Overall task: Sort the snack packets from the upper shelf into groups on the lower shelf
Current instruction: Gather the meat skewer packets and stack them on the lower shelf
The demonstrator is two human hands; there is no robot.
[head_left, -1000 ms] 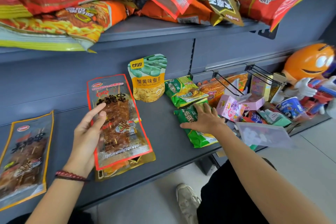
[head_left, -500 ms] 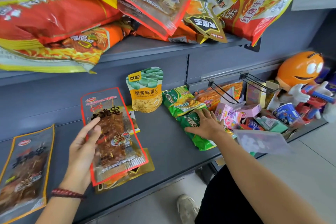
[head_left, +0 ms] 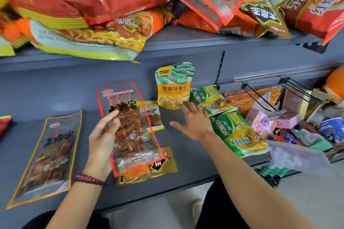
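On the grey lower shelf (head_left: 188, 156), my left hand (head_left: 101, 141) holds a long clear red-edged skewer packet (head_left: 133, 128). Its fingers lie on the packet's front and the thumb is hidden behind it. Under that packet lie a gold packet (head_left: 163, 163) and a yellow one (head_left: 150, 115). My right hand (head_left: 193, 121) hovers open with fingers spread, its fingertips close to a broad bean pouch (head_left: 175, 87) that leans on the back panel. Two green noodle packets (head_left: 239, 134) lie right of that hand. An orange-edged skewer packet (head_left: 48, 154) lies at the left. Mixed snack bags (head_left: 96, 5) are piled on the upper shelf.
Black wire hooks (head_left: 260, 96) jut from the back panel at the right. Below them are pink boxes (head_left: 260, 122), cups and small goods. An orange figure (head_left: 335, 83) stands at the far right edge. A clear price flap (head_left: 297, 156) hangs on the shelf front.
My right hand has left the lower green noodle packet and moved left towards the broad bean pouch. My left hand has stayed on the red-edged packet, which now sits higher over the gold one.
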